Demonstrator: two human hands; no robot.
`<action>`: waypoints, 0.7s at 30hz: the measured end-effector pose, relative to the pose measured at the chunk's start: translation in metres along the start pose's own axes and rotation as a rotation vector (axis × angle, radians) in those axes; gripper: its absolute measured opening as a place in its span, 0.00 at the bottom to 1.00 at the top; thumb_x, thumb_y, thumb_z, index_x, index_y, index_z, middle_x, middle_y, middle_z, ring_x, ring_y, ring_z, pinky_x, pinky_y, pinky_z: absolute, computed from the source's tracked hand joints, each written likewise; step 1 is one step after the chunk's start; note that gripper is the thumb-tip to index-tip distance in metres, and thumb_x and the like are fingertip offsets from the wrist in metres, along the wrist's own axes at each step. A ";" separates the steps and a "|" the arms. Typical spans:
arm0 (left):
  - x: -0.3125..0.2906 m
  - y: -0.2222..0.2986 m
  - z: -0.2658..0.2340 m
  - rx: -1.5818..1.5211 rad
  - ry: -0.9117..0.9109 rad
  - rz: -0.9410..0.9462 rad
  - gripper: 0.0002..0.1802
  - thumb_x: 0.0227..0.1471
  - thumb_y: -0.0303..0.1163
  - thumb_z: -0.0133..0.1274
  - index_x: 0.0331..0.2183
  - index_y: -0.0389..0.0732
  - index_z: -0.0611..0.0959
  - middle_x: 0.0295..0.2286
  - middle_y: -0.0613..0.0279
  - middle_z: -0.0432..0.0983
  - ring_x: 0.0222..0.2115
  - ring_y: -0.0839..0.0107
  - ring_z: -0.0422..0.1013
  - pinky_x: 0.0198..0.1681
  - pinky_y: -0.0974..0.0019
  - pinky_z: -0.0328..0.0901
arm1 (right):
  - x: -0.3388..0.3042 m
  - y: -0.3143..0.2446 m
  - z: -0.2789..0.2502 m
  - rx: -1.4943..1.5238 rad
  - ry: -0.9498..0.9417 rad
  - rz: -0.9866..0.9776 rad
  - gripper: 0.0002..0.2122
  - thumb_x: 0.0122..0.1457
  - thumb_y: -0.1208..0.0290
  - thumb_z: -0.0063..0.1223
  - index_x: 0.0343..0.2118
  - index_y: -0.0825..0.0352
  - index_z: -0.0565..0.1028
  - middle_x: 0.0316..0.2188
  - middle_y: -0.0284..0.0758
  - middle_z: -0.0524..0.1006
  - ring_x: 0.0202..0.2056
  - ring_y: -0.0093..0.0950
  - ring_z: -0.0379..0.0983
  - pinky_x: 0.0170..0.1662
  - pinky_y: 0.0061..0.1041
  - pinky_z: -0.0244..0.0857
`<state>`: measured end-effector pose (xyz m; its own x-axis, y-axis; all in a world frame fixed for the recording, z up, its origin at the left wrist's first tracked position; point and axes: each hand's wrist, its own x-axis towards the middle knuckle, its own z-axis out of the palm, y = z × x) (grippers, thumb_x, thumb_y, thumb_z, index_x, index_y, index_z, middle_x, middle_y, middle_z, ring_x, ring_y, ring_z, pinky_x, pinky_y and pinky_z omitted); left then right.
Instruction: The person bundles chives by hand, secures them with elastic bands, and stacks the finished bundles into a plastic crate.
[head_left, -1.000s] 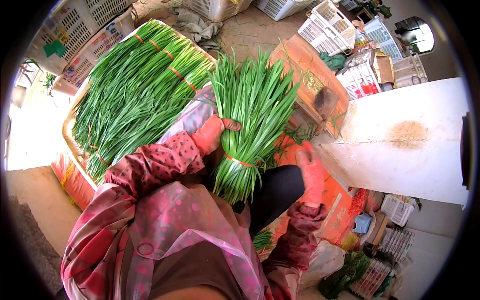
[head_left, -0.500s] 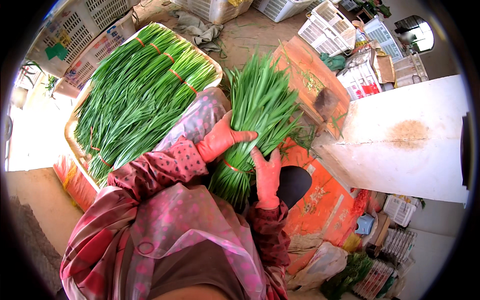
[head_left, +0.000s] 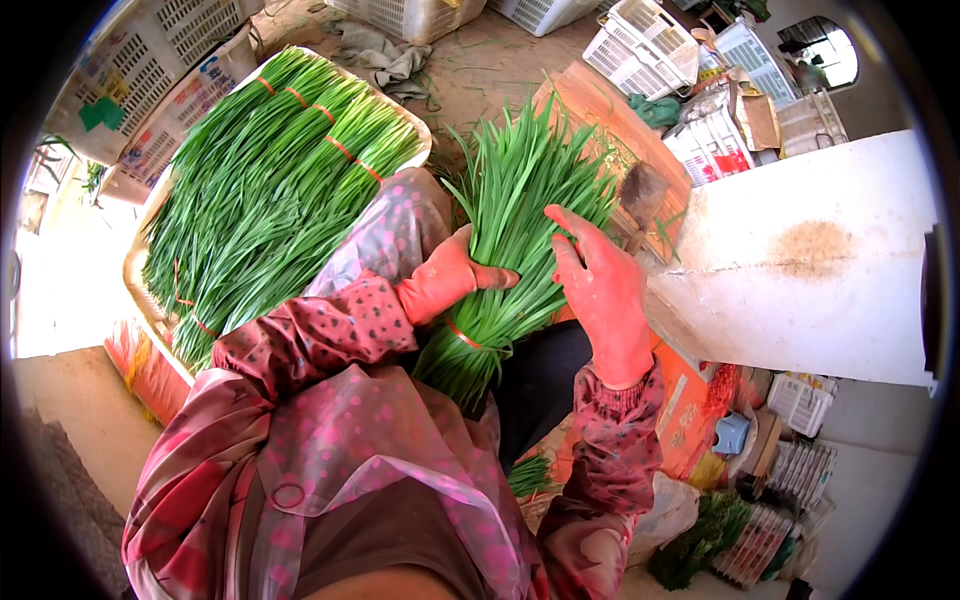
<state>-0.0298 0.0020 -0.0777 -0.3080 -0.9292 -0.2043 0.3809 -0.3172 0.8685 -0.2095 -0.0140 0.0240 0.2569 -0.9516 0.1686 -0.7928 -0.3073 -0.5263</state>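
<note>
A thick bunch of garlic chives (head_left: 520, 205) stands slanted over my lap, leaves pointing away from me. An orange-red band (head_left: 463, 337) goes round its lower part. My left hand (head_left: 445, 278), in a pink rubber glove, is wrapped on the left side of the bunch, thumb laid across the leaves. On the other side, my right hand (head_left: 610, 300), gloved alike, is raised beside the leaves with thumb and fingers apart, holding nothing I can see. Left of my knee, several banded bunches of chives (head_left: 270, 190) lie side by side in a shallow pale basket (head_left: 136, 268).
A wooden board (head_left: 590, 105) lies beyond the bunch, with a white block-like surface (head_left: 800, 260) at its right. White plastic crates (head_left: 640, 45) stand at the back and left. More greens (head_left: 528, 475) lie low by my right forearm. A grey cloth (head_left: 385, 55) is on the floor.
My right hand has come off the lower part of the bunch and moved right and up, its fingers spreading. My left hand keeps its hold; greens near my right forearm have come into sight.
</note>
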 end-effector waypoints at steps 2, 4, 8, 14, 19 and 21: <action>0.004 -0.008 -0.003 0.021 -0.005 0.007 0.33 0.43 0.22 0.65 0.52 0.33 0.71 0.41 0.60 0.77 0.41 0.71 0.74 0.47 0.65 0.69 | 0.003 0.008 0.001 -0.135 -0.045 -0.021 0.12 0.57 0.67 0.57 0.45 0.54 0.78 0.33 0.36 0.82 0.31 0.38 0.78 0.33 0.35 0.72; 0.006 -0.011 -0.005 0.040 0.012 -0.007 0.33 0.43 0.22 0.66 0.52 0.33 0.71 0.41 0.61 0.77 0.41 0.71 0.74 0.47 0.65 0.69 | 0.004 0.011 0.001 -0.203 -0.097 -0.034 0.10 0.57 0.66 0.57 0.43 0.55 0.78 0.32 0.36 0.82 0.31 0.38 0.78 0.32 0.35 0.71; 0.005 -0.016 -0.007 0.050 0.022 0.002 0.36 0.41 0.29 0.70 0.49 0.30 0.71 0.40 0.55 0.77 0.40 0.68 0.75 0.45 0.63 0.70 | 0.002 0.017 0.013 -0.221 -0.064 -0.070 0.06 0.57 0.67 0.57 0.37 0.58 0.77 0.30 0.35 0.82 0.30 0.38 0.79 0.31 0.36 0.71; 0.007 -0.019 -0.009 0.036 -0.002 0.014 0.36 0.40 0.30 0.70 0.49 0.30 0.71 0.40 0.54 0.77 0.40 0.67 0.75 0.45 0.63 0.70 | 0.002 0.037 0.015 0.146 0.141 0.221 0.04 0.59 0.69 0.56 0.35 0.61 0.76 0.26 0.34 0.80 0.23 0.29 0.77 0.25 0.29 0.68; 0.003 -0.012 -0.011 -0.026 -0.037 0.011 0.32 0.44 0.28 0.68 0.49 0.32 0.72 0.40 0.58 0.77 0.40 0.69 0.74 0.46 0.63 0.70 | 0.000 -0.014 -0.002 0.452 -0.005 0.214 0.07 0.61 0.73 0.52 0.41 0.63 0.77 0.32 0.31 0.80 0.21 0.15 0.70 0.25 0.17 0.64; 0.001 -0.008 -0.007 -0.051 -0.095 0.009 0.30 0.47 0.25 0.65 0.51 0.35 0.73 0.42 0.63 0.76 0.42 0.72 0.72 0.49 0.65 0.67 | -0.005 -0.007 0.012 0.228 -0.081 -0.015 0.10 0.61 0.74 0.51 0.45 0.62 0.77 0.34 0.30 0.81 0.23 0.19 0.72 0.27 0.19 0.66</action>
<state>-0.0267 0.0020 -0.0881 -0.3847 -0.9107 -0.1505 0.4271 -0.3202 0.8456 -0.1984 -0.0072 0.0175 0.3184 -0.9408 0.1158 -0.6453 -0.3047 -0.7006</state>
